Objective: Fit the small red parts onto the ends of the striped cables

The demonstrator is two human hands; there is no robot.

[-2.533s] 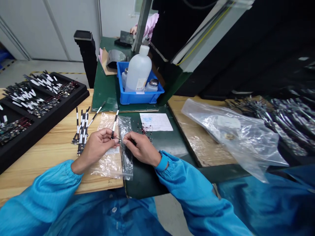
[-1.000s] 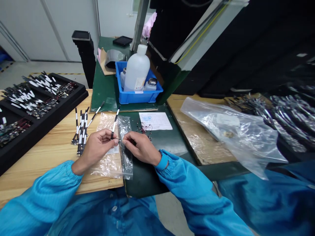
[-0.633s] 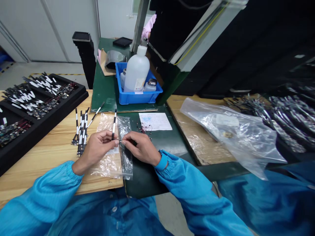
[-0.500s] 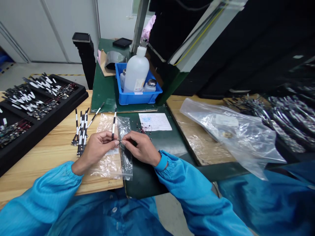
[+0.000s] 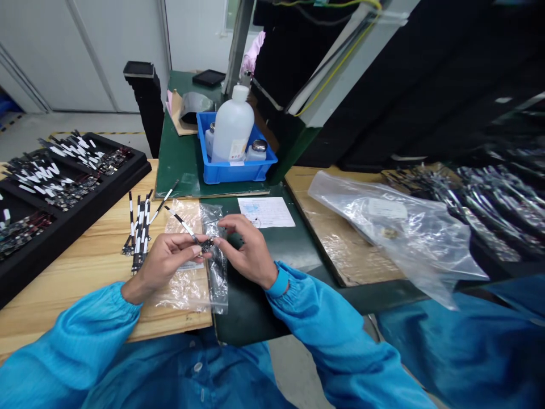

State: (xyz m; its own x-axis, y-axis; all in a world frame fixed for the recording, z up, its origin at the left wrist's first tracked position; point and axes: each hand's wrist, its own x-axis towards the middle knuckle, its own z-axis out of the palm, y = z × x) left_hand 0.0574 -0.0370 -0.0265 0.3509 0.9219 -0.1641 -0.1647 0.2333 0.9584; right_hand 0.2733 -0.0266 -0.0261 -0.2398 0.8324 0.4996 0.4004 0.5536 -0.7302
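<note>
My left hand (image 5: pixel 168 258) is closed, its thumb and fingers pinching a small dark circuit board (image 5: pixel 206 245) with a black-and-white flex strip (image 5: pixel 181 220) that slants up to the left. My right hand (image 5: pixel 249 250) is beside the board's right end. Its thumb tip is at or very near the board, and its index finger is raised apart from the thumb. Under my hands lies a clear plastic bag (image 5: pixel 187 289). To the left, several similar boards with strips (image 5: pixel 140 233) lie in a loose pile on the wooden board.
A black foam tray (image 5: pixel 123 182) full of strip boards stands at left. Ahead, a blue bin (image 5: pixel 238 173) holds a large white bottle (image 5: pixel 232 125) and smaller dispensers. A printed paper (image 5: pixel 272 211) lies right of my hands. Further right are a plastic bag (image 5: pixel 383 218) and shiny strips (image 5: pixel 489 221).
The flex strip has swung from nearly upright to slanting left as the board turned in my left hand. My right index finger has lifted away from its thumb.
</note>
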